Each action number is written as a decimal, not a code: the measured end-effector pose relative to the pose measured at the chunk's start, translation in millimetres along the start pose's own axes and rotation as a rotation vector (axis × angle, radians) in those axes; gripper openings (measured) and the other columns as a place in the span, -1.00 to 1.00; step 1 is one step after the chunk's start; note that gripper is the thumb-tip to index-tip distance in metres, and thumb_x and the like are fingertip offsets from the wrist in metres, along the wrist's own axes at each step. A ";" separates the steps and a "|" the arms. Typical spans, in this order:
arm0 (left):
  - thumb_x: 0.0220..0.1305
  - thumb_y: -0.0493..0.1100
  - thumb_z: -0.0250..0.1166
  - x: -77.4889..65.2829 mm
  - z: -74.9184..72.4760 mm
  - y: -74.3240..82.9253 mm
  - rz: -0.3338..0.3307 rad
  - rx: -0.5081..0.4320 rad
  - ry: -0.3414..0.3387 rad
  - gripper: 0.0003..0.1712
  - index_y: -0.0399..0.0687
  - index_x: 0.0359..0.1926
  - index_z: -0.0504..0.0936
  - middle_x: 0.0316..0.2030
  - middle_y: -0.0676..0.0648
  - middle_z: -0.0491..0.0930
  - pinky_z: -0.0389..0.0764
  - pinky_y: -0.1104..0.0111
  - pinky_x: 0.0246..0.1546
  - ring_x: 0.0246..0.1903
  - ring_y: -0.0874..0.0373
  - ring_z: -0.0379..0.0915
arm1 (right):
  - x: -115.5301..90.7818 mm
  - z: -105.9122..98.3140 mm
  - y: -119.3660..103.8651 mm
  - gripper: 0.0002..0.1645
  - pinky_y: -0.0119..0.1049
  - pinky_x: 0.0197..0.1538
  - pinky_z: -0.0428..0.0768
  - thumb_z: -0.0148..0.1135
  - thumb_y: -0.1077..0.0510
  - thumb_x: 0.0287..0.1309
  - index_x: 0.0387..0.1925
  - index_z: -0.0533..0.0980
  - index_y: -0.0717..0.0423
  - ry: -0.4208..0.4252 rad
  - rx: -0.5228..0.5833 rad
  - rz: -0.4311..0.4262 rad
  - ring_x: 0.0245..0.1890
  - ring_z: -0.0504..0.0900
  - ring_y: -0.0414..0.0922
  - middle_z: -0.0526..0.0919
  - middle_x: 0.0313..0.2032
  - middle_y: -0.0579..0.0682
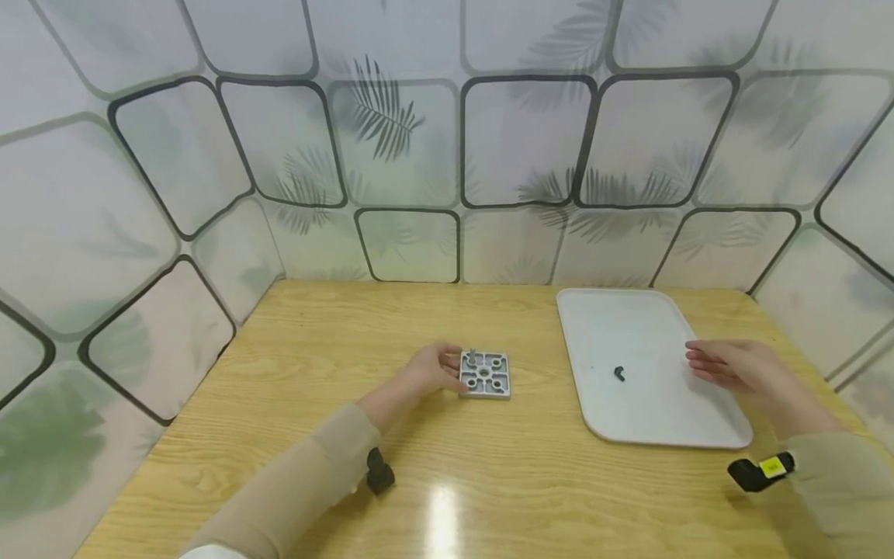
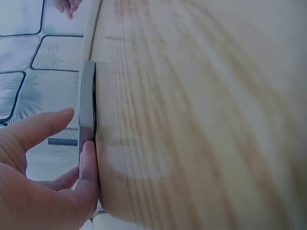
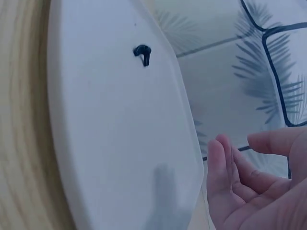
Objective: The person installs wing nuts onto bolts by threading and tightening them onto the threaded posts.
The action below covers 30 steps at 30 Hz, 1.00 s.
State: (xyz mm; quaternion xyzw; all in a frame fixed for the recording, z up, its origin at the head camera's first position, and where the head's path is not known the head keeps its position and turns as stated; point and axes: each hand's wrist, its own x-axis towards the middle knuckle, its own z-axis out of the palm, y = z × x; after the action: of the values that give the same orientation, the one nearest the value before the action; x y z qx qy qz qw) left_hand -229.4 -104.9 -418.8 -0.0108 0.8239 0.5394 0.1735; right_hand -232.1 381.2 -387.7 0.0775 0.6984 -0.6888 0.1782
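A square grey metal plate (image 1: 485,374) with raised rings lies on the wooden table. One threaded bolt (image 1: 472,356) stands upright at its far left ring; the same bolt (image 2: 62,142) shows in the left wrist view. My left hand (image 1: 434,369) is at the plate's left side. A fingertip touches its edge near the tabletop, while the thumb is apart from the metal in the left wrist view. Over the right edge of a white tray (image 1: 649,411) hovers my right hand (image 1: 736,366), fingers loosely bent, holding nothing. On the tray lies a small black hook-shaped piece (image 3: 143,51).
A tiny dark speck (image 1: 591,367) is on the tray, left of the black piece. Patterned fabric (image 1: 412,155) with leaf prints rises behind the table (image 1: 328,326) and at both sides. Each sleeve carries a black wrist device (image 1: 379,471).
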 end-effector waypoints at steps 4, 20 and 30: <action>0.03 -0.51 0.57 0.0 -0.5 0.3 0.009 0.011 0.008 -0.07 -0.30 0.46 0.44 0.12 -0.27 0.63 0.64 0.19 0.25 0.08 -0.05 0.62 | 3.4 14.0 -6.0 -0.50 -0.44 -0.13 0.78 0.03 0.23 0.61 -0.41 0.77 -0.12 -0.017 0.076 -0.007 -0.28 0.79 -0.32 0.81 -0.35 -0.18; -0.04 -0.57 0.56 -1.8 0.1 -0.7 0.033 0.015 0.013 -0.03 -0.28 0.46 0.44 0.03 -0.23 0.63 0.67 0.26 0.14 -0.03 0.02 0.59 | 26.8 53.5 -2.1 -0.61 -0.46 -0.10 0.77 0.14 0.24 0.56 -0.39 0.71 -0.15 -0.012 -0.028 -0.012 -0.28 0.77 -0.35 0.81 -0.34 -0.21; -0.06 -0.56 0.58 -0.5 2.2 -1.0 0.038 0.043 0.022 -0.01 -0.28 0.46 0.45 0.03 -0.23 0.66 0.68 0.24 0.16 -0.03 0.01 0.61 | 35.5 70.1 10.8 -0.28 -0.50 -0.11 0.75 0.08 0.16 0.60 0.42 0.18 0.72 0.038 -0.277 -0.016 -0.33 0.74 -0.45 0.75 -0.37 -0.33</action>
State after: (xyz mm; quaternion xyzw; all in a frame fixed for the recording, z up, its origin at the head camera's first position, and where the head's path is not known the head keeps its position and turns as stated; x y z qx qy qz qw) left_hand -228.1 -103.4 -420.3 0.0027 0.8372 0.5247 0.1543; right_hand -251.2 307.3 -409.5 0.0596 0.7908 -0.5854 0.1685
